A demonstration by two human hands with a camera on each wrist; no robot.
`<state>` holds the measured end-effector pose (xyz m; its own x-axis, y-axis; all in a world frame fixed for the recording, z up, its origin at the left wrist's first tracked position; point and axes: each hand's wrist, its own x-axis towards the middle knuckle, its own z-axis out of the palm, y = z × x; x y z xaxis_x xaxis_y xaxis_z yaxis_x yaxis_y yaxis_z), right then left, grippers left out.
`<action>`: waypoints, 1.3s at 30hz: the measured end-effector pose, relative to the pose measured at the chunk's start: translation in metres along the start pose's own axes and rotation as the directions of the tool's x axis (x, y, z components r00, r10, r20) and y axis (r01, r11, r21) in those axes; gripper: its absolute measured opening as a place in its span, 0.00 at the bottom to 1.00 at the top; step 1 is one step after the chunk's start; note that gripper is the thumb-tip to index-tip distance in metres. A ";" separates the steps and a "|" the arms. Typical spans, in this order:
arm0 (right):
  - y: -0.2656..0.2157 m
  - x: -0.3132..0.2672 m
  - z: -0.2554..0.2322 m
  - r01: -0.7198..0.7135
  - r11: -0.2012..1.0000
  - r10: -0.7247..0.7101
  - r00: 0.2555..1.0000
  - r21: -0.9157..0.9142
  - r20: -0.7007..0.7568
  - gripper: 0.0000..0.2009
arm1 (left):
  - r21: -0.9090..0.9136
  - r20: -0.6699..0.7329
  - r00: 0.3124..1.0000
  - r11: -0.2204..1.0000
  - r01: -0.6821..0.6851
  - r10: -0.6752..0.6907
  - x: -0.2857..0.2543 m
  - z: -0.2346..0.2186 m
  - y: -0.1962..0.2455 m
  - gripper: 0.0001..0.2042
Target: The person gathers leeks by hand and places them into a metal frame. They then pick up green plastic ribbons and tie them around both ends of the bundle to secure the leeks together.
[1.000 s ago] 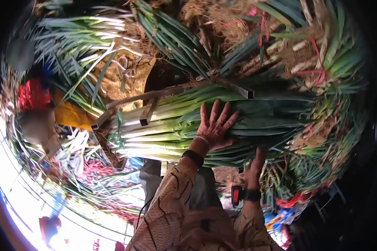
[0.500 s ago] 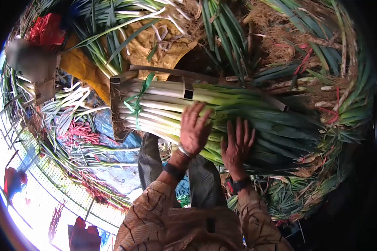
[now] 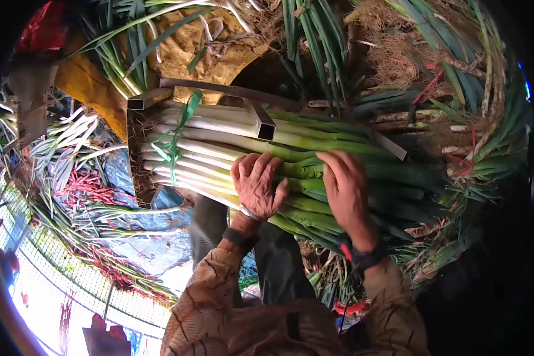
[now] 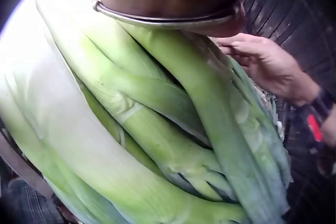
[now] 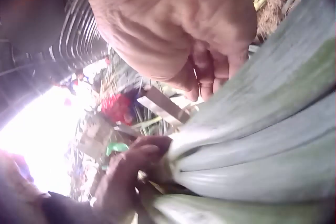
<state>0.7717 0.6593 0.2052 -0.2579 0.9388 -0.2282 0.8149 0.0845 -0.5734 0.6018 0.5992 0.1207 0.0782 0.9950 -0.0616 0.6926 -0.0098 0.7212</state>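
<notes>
A large bundle of leeks lies across the person's front, white ends to the left and green leaves to the right. Green tape ties it near the root end. The left hand rests on the pale stalks, fingers bent over them and thumb spread aside. The right hand is over the green leaves with loosely bent fingers. In the right wrist view, the right hand shows its palm beside the leaves, gripping nothing. The left wrist view shows leek stalks close up; the left fingers are hidden there.
A metal frame with a square-tube post stands around the bundle. More leeks lie beyond it, with yellow sheeting at the left. Blue plastic sheeting and red ties are on the ground at the near left.
The left hand has come down from the mid-leaves toward the white stalks. The right hand has risen onto the leaves from the near edge, its fingers now more bent.
</notes>
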 end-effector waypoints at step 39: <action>0.000 0.005 0.021 0.044 0.878 0.082 0.968 -0.477 0.239 0.29 | 0.036 0.055 0.989 0.989 -0.141 0.139 0.031 0.008 -0.031 0.24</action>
<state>0.7591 0.6574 0.1878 -0.3070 0.8354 -0.4559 0.9517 0.2743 -0.1383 0.5888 0.6295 0.0907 0.2127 0.9771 0.0016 0.6998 -0.1535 0.6976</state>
